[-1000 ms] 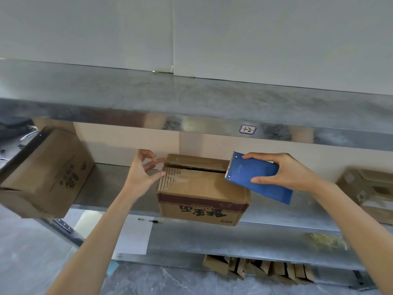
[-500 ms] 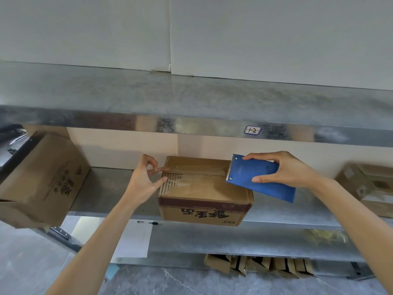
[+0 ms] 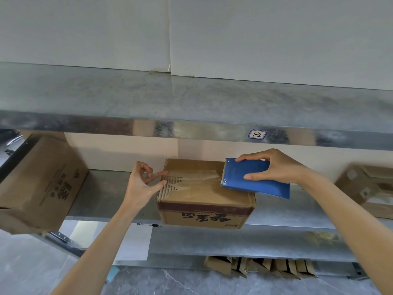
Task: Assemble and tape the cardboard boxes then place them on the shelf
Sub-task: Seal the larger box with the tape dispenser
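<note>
Taping the top seam of the brown cardboard box point(image 3: 204, 196), which sits on the grey metal shelf point(image 3: 106, 188) at centre frame.
My left hand point(image 3: 142, 184), thumb and forefinger straight, presses the clear tape strip point(image 3: 195, 177) onto the box's left edge. My right hand point(image 3: 276, 167) has its fingers wrapped round the blue tape dispenser point(image 3: 255, 179). Next, I judge, the strip needs tearing off on the dispenser's teeth.

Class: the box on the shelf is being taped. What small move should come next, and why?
Probably the right hand draws the blue tape dispenser toward the right edge of the box: the tape covers only part of the top, its end pinned by the left hand.
</note>
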A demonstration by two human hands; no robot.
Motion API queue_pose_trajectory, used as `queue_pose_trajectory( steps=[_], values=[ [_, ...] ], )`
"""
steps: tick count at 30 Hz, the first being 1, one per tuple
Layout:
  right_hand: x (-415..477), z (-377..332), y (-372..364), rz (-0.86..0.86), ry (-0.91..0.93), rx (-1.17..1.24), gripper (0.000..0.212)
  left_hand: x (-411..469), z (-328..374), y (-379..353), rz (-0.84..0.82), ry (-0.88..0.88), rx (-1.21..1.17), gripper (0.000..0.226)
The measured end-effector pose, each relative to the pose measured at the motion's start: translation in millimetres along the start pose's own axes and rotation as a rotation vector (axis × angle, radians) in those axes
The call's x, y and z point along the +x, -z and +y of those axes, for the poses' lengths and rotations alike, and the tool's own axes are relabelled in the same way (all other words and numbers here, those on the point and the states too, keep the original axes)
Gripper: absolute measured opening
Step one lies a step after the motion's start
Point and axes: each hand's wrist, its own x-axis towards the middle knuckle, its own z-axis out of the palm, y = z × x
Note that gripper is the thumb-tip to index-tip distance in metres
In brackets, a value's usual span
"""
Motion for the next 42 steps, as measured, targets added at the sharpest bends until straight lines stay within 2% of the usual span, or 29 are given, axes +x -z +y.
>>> queue_pose_trajectory(
  steps=[15,18,22,26,31,36,42],
  values=[
    [14,0,6,-0.135,-0.015,-0.060,0.039,2,6,2,-0.011,0.038,-0.016,0.049],
    [16,-1,5,-0.163,-0.018,-0.081,0.040,3,10,5,0.046,0.132,-0.057,0.037],
    [18,-2,6,-0.176,-0.021,-0.093,0.040,9,13,7,0.136,0.322,-0.230,0.014],
    [17,-3,6,-0.176,-0.019,-0.085,0.041,16,13,5,0.184,0.365,-0.073,0.012],
    [15,-3,5,-0.176,-0.020,-0.074,0.041,15,2,2,0.160,0.401,0.079,0.016],
    [14,-4,5,-0.168,-0.018,-0.063,0.040,13,-6,0,0.119,0.377,0.236,0.020],
    [13,-5,3,-0.142,-0.018,-0.073,0.040,7,-15,-14,0.087,0.295,0.335,0.009]
  ],
)
